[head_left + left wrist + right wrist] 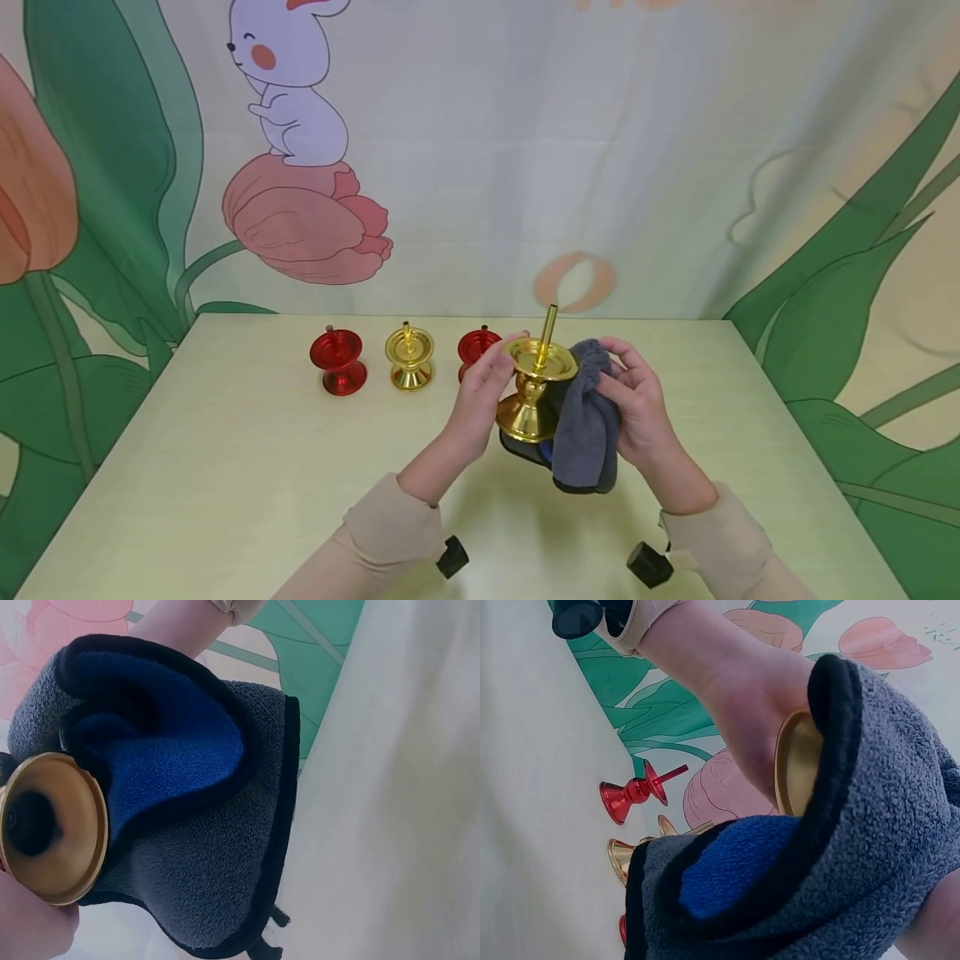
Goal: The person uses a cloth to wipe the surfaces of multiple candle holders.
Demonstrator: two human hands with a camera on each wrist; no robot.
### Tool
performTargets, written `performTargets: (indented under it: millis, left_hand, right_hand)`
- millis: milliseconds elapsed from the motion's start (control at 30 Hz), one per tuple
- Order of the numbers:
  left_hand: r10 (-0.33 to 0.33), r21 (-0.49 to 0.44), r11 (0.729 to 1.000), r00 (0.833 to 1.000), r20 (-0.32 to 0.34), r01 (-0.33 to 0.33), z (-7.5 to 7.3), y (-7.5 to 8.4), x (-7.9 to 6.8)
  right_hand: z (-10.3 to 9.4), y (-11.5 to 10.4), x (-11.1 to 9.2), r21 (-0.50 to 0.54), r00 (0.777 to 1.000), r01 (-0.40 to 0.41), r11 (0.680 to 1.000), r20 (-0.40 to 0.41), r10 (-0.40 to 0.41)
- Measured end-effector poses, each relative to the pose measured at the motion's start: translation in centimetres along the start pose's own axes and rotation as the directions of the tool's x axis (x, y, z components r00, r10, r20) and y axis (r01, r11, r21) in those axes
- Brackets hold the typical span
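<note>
My left hand [478, 398] grips a shiny gold candle holder [527, 410] by its left side, above the table. The holder stands nearly upright, with a thin stem rising from its dish. On its right, a grey cloth [585, 433] with black edging hangs against it, pinched by my right hand [639, 402]. In the left wrist view the hollow underside of the holder [79, 840] shows, beside the cloth's blue inner face [180, 769]. The right wrist view shows the cloth [900, 765] covering much of the holder [796, 769].
Toward the back of the table [247, 467] stand a red candle holder [337, 354], a smaller gold one [410, 358] and another red one [474, 343], partly behind my left hand. A printed curtain [480, 150] hangs behind the table.
</note>
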State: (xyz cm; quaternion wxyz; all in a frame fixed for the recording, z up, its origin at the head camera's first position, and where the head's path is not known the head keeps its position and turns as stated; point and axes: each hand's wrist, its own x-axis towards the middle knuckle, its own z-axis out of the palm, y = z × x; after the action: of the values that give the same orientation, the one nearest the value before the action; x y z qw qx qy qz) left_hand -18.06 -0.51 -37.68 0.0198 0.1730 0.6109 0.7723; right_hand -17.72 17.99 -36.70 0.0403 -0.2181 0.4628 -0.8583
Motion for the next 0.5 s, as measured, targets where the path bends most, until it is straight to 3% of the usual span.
performTargets:
  millis: [167,267,400,433,500]
  left_hand:
    - [-0.051,0.028,0.998,0.998,0.021,0.051,0.1,0.3,0.0]
    - [-0.002,0.071,0.997,0.997,-0.079,0.008,0.2,0.0,0.1]
    - [0.101,0.216,0.975,0.963,-0.249,-0.047,0.7,0.4,-0.3]
    - [0.116,0.248,0.968,0.957,-0.267,-0.048,0.9,0.5,-0.4]
    - [0.11,0.27,0.962,0.961,-0.253,-0.039,1.0,0.5,-0.7]
  right_hand:
    - [0.0,0.0,0.0,0.074,0.998,-0.017,0.997,0.062,0.012]
    - [0.0,0.0,0.0,0.094,0.997,-0.024,0.995,0.071,0.018]
    - [-0.1,0.1,0.0,0.069,0.999,-0.027,0.997,0.038,0.024]
    - [-0.1,0.1,0.0,0.063,0.999,-0.026,0.998,0.03,0.024]
    - [-0.1,0.2,0.0,0.051,1.0,-0.022,0.998,0.019,0.021]
